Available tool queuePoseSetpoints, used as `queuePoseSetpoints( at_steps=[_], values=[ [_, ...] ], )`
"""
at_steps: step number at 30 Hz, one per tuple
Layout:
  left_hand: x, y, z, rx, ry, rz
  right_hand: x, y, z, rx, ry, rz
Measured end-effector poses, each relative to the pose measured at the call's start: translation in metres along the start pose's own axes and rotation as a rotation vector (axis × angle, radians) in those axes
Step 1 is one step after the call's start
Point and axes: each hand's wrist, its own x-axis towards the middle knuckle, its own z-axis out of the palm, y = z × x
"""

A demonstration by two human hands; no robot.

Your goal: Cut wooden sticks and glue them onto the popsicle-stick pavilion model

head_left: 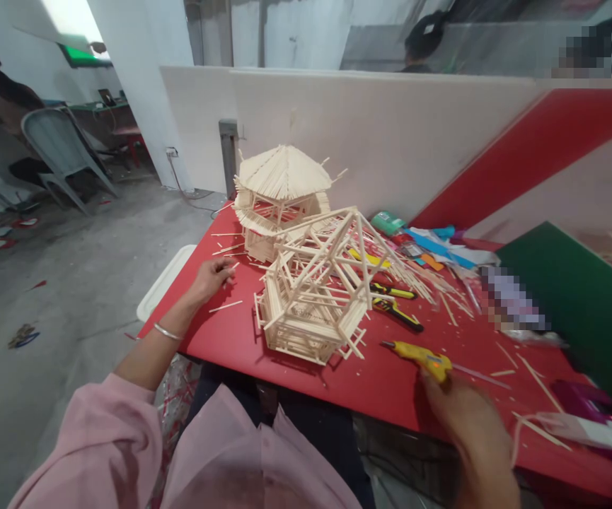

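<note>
My right hand (457, 403), smeared by motion, grips a yellow hot glue gun (422, 357) low over the table's front right; a clear glue stick (480, 376) trails from its back. At the table's left edge, my left hand (213, 279) is closed in a pinch on a short wooden stick (235, 267). Between the hands stands an open-framed model (316, 297) built of wooden sticks, its roof only bare ribs. Behind it is a second stick model (284, 177) with a covered roof. A loose stick (226, 306) lies near my left hand.
The red table (247, 339) bears scattered sticks (406, 272), black-and-yellow cutters (398, 314), a green roll (388, 223) and coloured scraps. A green board (571, 297) leans at the right; a white panel (380, 134) stands behind. A person sits by a grey chair (66, 145) at the left.
</note>
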Motion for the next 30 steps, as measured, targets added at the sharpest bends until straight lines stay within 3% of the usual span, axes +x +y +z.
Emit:
queuePoseSetpoints(
  at_steps=[4,9,13,16,18,23,30],
  values=[
    [-0.02,0.016,-0.004,-0.073,-0.112,0.05,0.008,0.008,-0.003,-0.002,-0.152,-0.063],
    [-0.032,0.026,0.008,-0.004,-0.253,0.205,-0.007,-0.002,-0.014,0.173,0.014,0.116],
    [-0.037,0.023,0.009,0.0,-0.404,0.283,-0.039,-0.019,-0.034,0.729,0.138,0.309],
    [-0.039,0.021,0.007,-0.018,-0.49,0.276,-0.073,-0.053,-0.055,1.333,0.091,0.181],
    [-0.042,0.021,0.01,-0.024,-0.518,0.254,-0.09,-0.083,-0.068,1.553,-0.001,0.078],
    [-0.048,0.022,0.019,-0.082,-0.519,0.193,-0.099,-0.14,-0.088,1.613,-0.33,0.018],
    [-0.068,0.021,0.01,-0.063,-0.482,0.192,-0.085,-0.146,-0.098,1.605,-0.34,0.0]
  ],
)
